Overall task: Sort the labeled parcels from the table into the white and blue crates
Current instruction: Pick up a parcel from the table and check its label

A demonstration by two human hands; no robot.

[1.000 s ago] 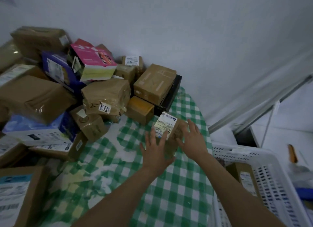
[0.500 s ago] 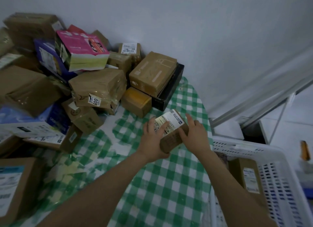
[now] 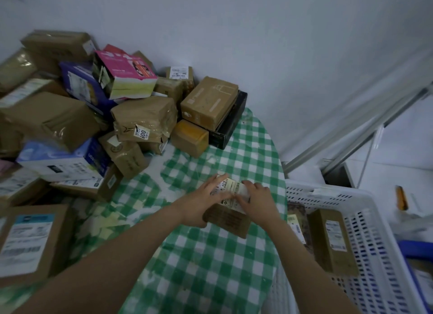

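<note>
Small brown parcel (image 3: 230,221), label up, sits between your hands over the checked surface (image 3: 210,267); your left hand (image 3: 199,202) clasps its left end, fingers across the label; your right hand (image 3: 259,202) curls over its right end. The white crate (image 3: 328,193) lies just right of your right hand, the nearer one; the blue crate (image 3: 414,249) lies beyond it.

- The left forearm (image 3: 117,255) and the right forearm (image 3: 302,255), both bare, reach forward and converge.
- The left hand (image 3: 199,202) holds the left end of a small parcel (image 3: 230,221), with its fingers laid across the top.
- The right hand (image 3: 259,200) grips the right end, knuckles up and fingers curled over the top.
- The fingertips of the two hands nearly meet.
</note>
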